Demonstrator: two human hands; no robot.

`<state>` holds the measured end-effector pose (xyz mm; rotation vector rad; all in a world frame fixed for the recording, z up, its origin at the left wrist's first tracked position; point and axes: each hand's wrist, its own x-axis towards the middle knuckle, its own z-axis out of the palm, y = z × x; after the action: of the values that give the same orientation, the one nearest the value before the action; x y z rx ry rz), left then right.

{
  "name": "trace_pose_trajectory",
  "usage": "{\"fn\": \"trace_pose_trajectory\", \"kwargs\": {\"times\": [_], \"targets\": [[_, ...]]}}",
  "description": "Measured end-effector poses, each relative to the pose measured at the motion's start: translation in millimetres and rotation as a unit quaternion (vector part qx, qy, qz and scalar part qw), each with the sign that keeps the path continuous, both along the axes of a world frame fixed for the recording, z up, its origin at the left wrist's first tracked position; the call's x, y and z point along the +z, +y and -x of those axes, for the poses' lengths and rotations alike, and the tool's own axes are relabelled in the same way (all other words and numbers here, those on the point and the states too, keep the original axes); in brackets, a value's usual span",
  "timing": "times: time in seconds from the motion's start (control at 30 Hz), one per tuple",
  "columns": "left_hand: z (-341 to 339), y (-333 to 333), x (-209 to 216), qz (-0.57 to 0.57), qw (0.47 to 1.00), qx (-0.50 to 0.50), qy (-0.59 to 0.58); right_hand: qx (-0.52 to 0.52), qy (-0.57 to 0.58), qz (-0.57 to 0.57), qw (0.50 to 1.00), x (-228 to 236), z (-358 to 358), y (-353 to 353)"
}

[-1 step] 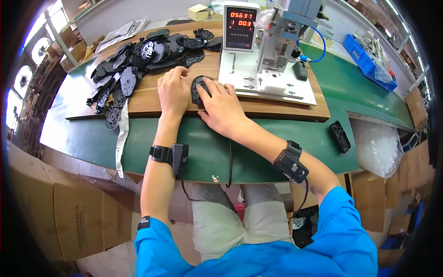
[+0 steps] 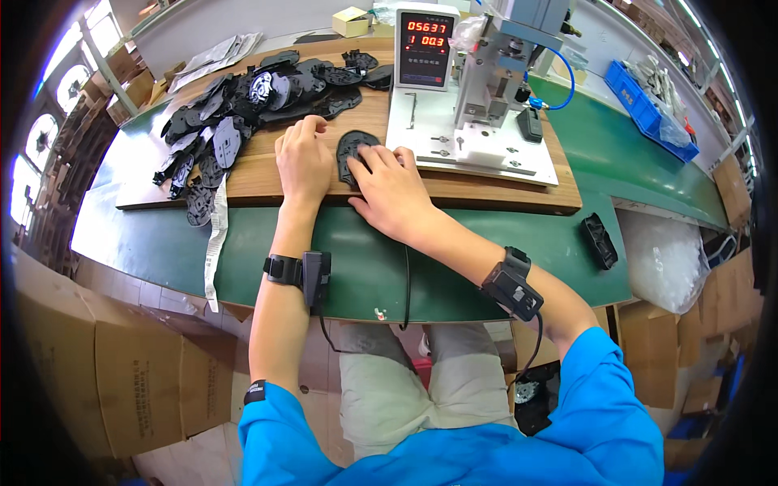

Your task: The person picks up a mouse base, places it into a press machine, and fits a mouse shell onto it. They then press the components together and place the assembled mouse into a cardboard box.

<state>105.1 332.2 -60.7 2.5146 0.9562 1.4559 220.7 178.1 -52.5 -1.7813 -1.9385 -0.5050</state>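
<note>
A black oval plastic part [image 2: 348, 146] with moulded ribs lies on the wooden board [image 2: 486, 193], just left of a white machine base. Over its right side my right hand [image 2: 391, 188] is spread, with fingertips touching its face and the thumb near its lower edge. To the part's left, my left hand [image 2: 303, 162] rests at the board with bent fingers held together. Their tips are partly hidden, so whatever they may hold cannot be made out. A heap of similar black and grey plastic parts [image 2: 227, 139] covers the board's left side.
A bench press [image 2: 485, 89] with a red-digit display box [image 2: 423, 50] stands behind my right hand. A black hollow piece [image 2: 599, 240] lies on the green table [image 2: 486, 275] at right. A blue bin [image 2: 648, 113] sits farther back. Cardboard boxes [image 2: 138, 381] stand at lower left.
My right fingers have drawn back slightly toward the right, baring more of the black part's upper face. My left hand stays almost in place.
</note>
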Motion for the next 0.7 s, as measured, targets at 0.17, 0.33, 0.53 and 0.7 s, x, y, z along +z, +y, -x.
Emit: {"fn": "trace_pose_trajectory", "kwargs": {"times": [0.17, 0.33, 0.53, 0.7], "targets": [[1.7, 7.1, -2.2, 0.014, 0.999, 0.029, -0.002, 0.048, -0.026, 0.012, 0.998, 6.9, 0.5, -15.7], [3.1, 8.9, -3.0, 0.02, 0.999, 0.027, -0.001, 0.088, 0.078, -0.116, 0.986, 46.6, -23.3, -89.3], [-1.7, 6.7, -7.0, 0.016, 0.999, 0.007, 0.032, -0.063, 0.057, -0.152, 0.985, 51.0, -85.6, -135.5], [-2.0, 6.4, -8.2, 0.03, 0.999, 0.002, 0.039, -0.073, 0.023, -0.131, 0.988, 38.8, -108.7, -122.5]]}}
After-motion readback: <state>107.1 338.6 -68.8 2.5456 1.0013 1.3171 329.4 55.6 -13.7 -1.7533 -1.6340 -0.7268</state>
